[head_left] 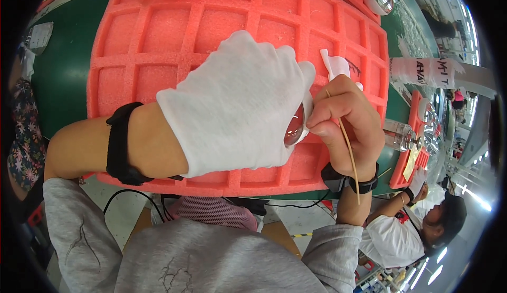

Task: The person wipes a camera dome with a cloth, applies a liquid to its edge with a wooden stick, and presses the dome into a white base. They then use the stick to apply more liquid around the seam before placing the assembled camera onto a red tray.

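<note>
My left hand (240, 103), in a white glove, is closed around a clear, glossy round lens-like piece (297, 124) with a pale rim. The glove hides most of that piece. My right hand (348, 118) is bare, its fingers pinching a thin wooden stick (348, 147) that slants down past the wrist. Thumb and fingertip of this hand are at the piece's rim. Beneath both hands lies a pink foam tray (187, 56) divided into square compartments. Just beyond my right hand rests a white cloth-like piece (337, 64) on the tray.
A shiny domed piece (379, 0) sits at the tray's far right corner. To the right stand a clear glass bottle (398, 134) and a wrapped post (422, 72). Another person (401, 235) works at lower right. Green table surface (66, 76) shows on the left.
</note>
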Demonstrator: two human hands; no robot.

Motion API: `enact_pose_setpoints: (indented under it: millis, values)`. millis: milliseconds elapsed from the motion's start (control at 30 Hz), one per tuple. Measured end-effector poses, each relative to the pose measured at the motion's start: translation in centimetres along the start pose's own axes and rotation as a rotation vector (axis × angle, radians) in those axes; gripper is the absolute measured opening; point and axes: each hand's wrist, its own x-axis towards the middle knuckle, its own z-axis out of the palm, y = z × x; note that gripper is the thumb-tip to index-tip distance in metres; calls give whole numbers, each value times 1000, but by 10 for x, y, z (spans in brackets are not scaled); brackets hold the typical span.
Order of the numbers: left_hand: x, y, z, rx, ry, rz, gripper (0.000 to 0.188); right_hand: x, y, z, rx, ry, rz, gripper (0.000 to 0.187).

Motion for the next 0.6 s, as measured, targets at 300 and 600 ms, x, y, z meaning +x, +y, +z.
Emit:
enact_pose_setpoints:
  millis: [300,600]
  values:
    - [0,0,3,18,19,26,23,-1,7,-5,154,-72,45,14]
    - [1,1,4,24,23,62,21,-4,8,-7,166,-80,59,19]
